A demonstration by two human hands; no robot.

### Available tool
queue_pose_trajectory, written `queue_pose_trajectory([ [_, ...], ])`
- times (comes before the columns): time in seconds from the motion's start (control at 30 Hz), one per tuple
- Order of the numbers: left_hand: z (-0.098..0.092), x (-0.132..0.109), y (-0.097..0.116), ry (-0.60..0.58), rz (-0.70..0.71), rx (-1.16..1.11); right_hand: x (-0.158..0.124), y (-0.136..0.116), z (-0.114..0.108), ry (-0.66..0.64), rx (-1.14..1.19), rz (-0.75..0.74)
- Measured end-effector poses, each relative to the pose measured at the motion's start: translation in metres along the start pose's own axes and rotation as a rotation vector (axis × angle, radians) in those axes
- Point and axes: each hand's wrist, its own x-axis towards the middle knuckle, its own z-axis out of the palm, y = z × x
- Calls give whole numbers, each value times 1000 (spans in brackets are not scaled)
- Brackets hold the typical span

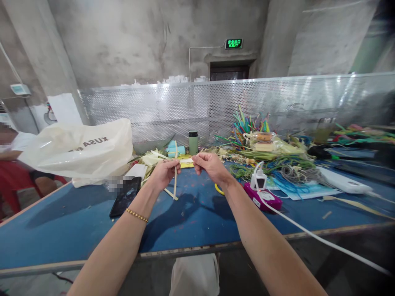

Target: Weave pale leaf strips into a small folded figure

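Observation:
Above the middle of the blue table (185,228), both hands hold pale, flat strips of what looks like plant leaf. My left hand (164,173) is closed in a pinch where several strips cross; one leaf strip (175,183) stands nearly upright there, its lower end meeting a slanting one. A short pale stretch (185,160) runs across from the left fingers to my right hand (207,165), whose thumb and fingers pinch its end. The fingertips hide the exact crossing. A gold bead bracelet (136,215) circles my left wrist.
Left of the hands lie a dark tablet (126,197) and a big white plastic bag (80,148). A green bottle (193,143) stands behind them. To the right are a purple power socket (262,197) with a white cable, tangled cords (293,170) and a white power strip (345,181).

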Motion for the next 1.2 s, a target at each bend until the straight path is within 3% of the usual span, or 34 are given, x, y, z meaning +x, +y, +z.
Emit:
queue_pose_trajectory([
  [0.23, 6, -1, 1, 15, -117, -58, -5, -8, 0, -85, 122, -20],
  [0.3, 4, 0, 1, 68, -113, -51, -5, -13, -5, -26, 165, -32],
  [0.43, -7, 4, 0, 178, -56, 77, -1, -14, -17, 209, 163, -87],
  [0.5, -9, 4, -1, 154, 31, 187, 2, -10, -17, 286, 38, -88],
  [0.57, -6, 3, -3, 173, 109, 325, 5, -3, -11, 273, -207, -97],
  [0.7, 3, -1, -5, 105, 168, 508, 6, 5, 9, 21, -529, -99],
  [0.97, -5, 0, -2, -41, 123, 361, 3, 2, 7, -37, -369, 11],
  [1.1, -6, 0, -2, -80, 68, 332, 5, 7, 3, -2, -566, -21],
  [1.2, -5, 0, -3, -23, 19, 298, 6, 10, 3, 155, -885, -139],
])
